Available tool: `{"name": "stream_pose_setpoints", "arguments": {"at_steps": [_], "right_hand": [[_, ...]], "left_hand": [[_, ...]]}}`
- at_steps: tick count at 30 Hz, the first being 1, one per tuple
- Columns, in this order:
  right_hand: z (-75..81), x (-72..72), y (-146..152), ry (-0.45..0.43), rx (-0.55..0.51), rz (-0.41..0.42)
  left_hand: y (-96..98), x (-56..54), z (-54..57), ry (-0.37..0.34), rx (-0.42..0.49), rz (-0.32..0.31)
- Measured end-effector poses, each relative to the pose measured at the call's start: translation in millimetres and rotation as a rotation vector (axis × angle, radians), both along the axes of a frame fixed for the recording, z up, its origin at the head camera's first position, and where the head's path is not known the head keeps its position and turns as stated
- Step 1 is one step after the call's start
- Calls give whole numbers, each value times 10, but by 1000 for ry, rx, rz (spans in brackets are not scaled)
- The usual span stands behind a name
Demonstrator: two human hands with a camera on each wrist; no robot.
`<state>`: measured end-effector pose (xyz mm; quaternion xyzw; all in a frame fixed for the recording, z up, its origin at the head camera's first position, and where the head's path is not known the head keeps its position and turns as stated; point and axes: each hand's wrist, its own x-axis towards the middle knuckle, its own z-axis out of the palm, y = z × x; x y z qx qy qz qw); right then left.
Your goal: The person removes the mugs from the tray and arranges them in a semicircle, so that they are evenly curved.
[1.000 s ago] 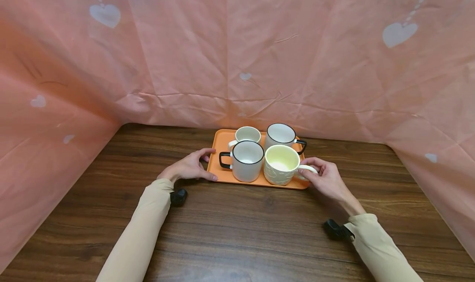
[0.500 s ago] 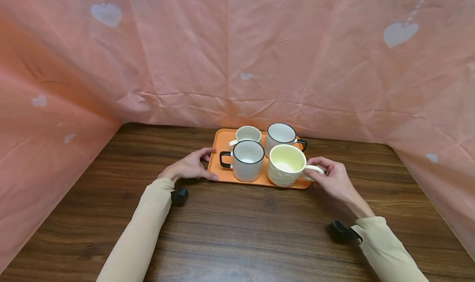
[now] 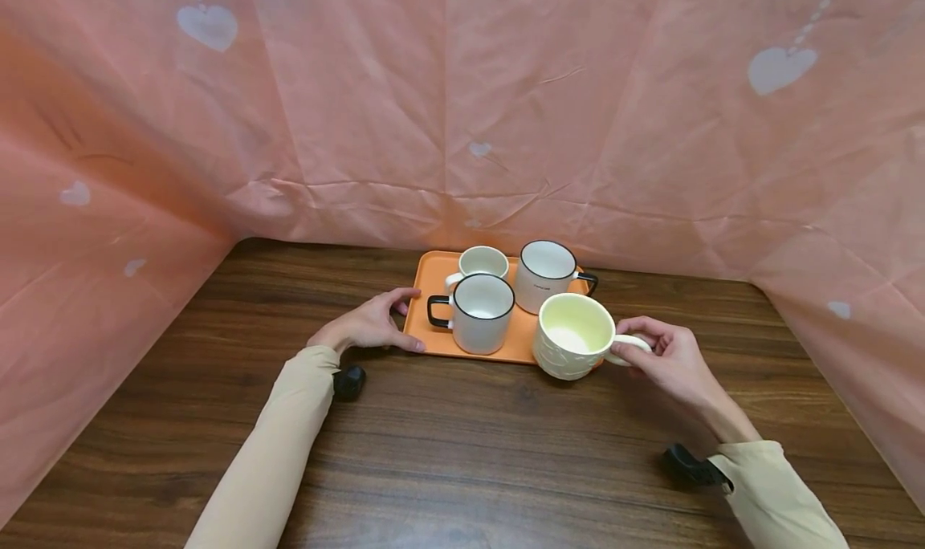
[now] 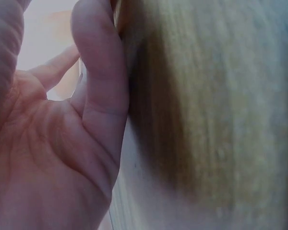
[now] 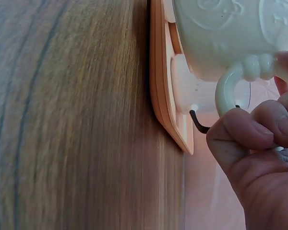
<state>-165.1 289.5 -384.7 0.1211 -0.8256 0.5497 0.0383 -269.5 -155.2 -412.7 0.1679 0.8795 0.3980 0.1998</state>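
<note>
My right hand (image 3: 668, 360) grips the handle of a pale cream mug (image 3: 568, 356) with a raised pattern and a yellow inside. The mug hangs tilted over the front right part of an orange tray (image 3: 432, 272), and the right wrist view shows it raised off the tray. My left hand (image 3: 364, 322) touches the tray's left end, thumb at the front corner and fingers spread. On the tray stand a black-rimmed white mug (image 3: 480, 332) at the front, another black-rimmed mug (image 3: 538, 292) behind, and a smaller white cup (image 3: 473, 260), partly hidden.
Dark wood table (image 3: 477, 445) surrounds the tray. A pink curtain (image 3: 376, 115) with white hearts closes off the back and both sides, near the tray's back edge. Black wrist devices (image 3: 350, 382) sit at both sleeves.
The right hand has drawn the cream mug to the right and toward me, lifting it and uncovering more of the mug behind. The left hand and tray have stayed put.
</note>
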Motion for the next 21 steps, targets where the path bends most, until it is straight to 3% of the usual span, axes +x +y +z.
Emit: {"name": "stream_pose_setpoints", "arguments": {"at_steps": [12,21], "right_hand": [[69,225,161,59,23,50],[33,381,310,103,119,47]], "left_hand": [[-3,33,33,-46,30,-1],[7,44,50,-39,17,0]]}}
